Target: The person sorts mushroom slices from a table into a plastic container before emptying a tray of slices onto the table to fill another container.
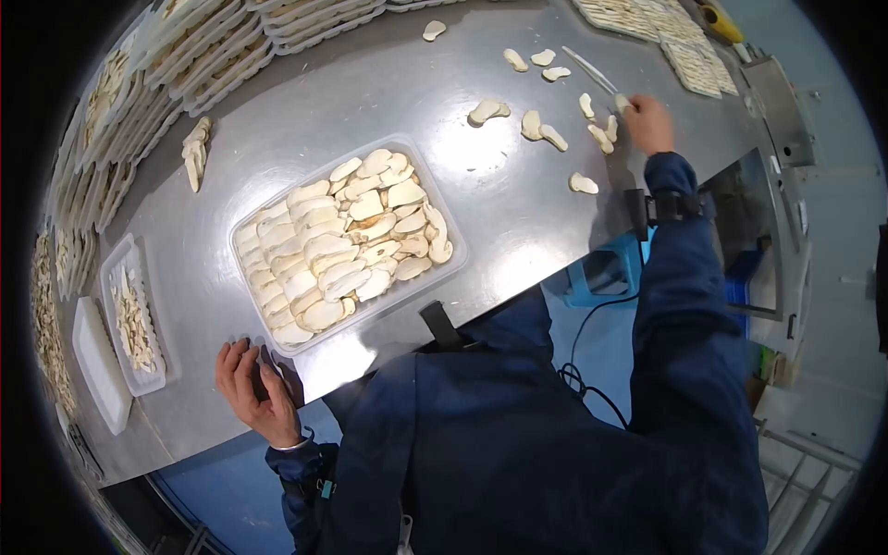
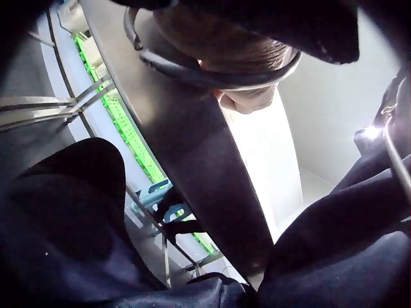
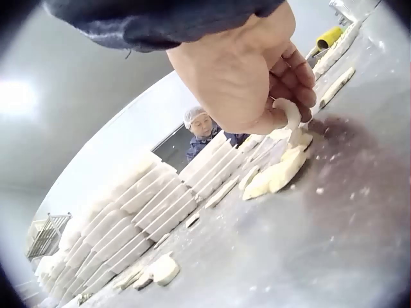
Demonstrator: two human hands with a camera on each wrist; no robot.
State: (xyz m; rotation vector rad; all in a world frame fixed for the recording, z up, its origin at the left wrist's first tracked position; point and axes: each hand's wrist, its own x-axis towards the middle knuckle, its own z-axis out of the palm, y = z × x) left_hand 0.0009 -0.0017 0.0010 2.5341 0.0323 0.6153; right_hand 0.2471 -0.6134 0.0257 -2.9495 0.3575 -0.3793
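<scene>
My right hand (image 1: 649, 126) is at the right of the metal table, pinching a pale mushroom slice (image 3: 290, 114) between thumb and fingers. Just under it, in the right wrist view, lie more mushroom slices (image 3: 279, 176) on the metal. Beyond the fingertips in the head view is a long, thin pale strip (image 1: 589, 69). My left hand (image 1: 257, 393) rests at the table's near edge with fingers spread loosely and nothing held. Close to it stands a clear plastic tray (image 1: 453, 270) covered with rows of overlapping mushroom slices (image 1: 324, 250).
Stacked trays of slices (image 1: 217, 60) line the far left side. At left are a small tray of scraps (image 1: 155, 381) and a white foam-like tray (image 1: 102, 361). More filled trays (image 1: 661, 32) and a yellow object (image 1: 721, 23) sit far right. A blue stool (image 1: 601, 277) stands below.
</scene>
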